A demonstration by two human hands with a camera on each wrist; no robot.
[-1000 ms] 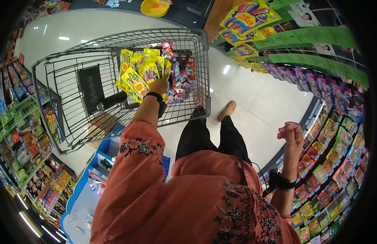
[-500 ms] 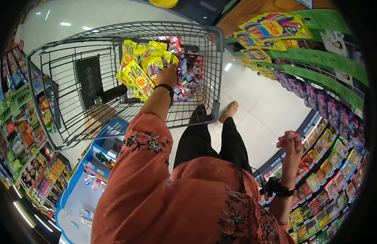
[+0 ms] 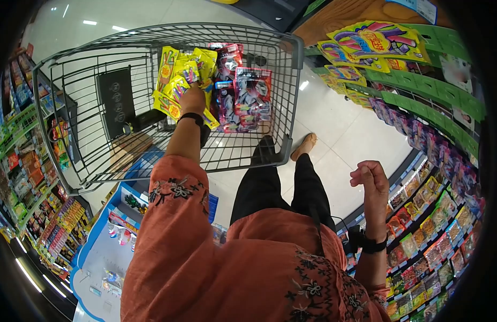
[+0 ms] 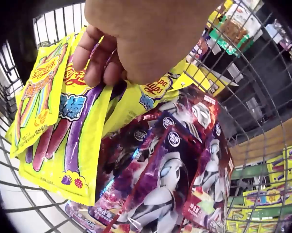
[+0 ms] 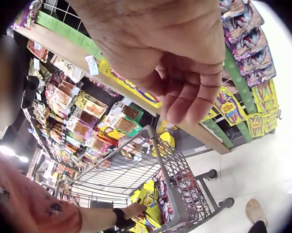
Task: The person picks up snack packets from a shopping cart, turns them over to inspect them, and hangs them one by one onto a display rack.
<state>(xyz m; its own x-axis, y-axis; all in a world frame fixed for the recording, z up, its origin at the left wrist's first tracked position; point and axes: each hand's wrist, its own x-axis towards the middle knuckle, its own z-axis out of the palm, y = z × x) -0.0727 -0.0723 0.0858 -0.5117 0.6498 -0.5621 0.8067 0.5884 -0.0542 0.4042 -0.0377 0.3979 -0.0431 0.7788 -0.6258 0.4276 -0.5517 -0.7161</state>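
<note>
Here, in the head view, your left hand (image 3: 193, 99) reaches down into the wire shopping cart (image 3: 295, 86) and grips a fan of yellow candy packets (image 3: 173, 67). You hold them by one end, so the flat sachets spread out like cards above the cart floor. Just beside them, touching, a stack of red and purple robot-figure packets (image 3: 252, 94) leans against the cart's far wall, and the mesh keeps it propped up. Your right hand (image 3: 369, 177) is raised at your side, well apart from the cart and near the shelf (image 3: 436, 209) of hanging snack bags.

Next, the left wrist view shows the grasp closely. The fingers (image 4: 95, 58) curl over the top edges of the yellow candy packets (image 4: 73, 141), pinching several layers at once. The film is glossy and thin, and it creases where you squeeze it. Printed purple and red sticks run the length of each sachet. The robot-figure packets (image 4: 170, 179) lie under and beside them, shiny and stiffer, overlapping like tiles.

Lastly, the right wrist view shows your right hand (image 5: 180, 63) with its fingers loosely curled and nothing in them. It is idle. Far below it stands the cart (image 5: 164, 162), a rigid grey wire grid, with your left hand (image 5: 136, 209) at the yellow bundle inside.
</note>
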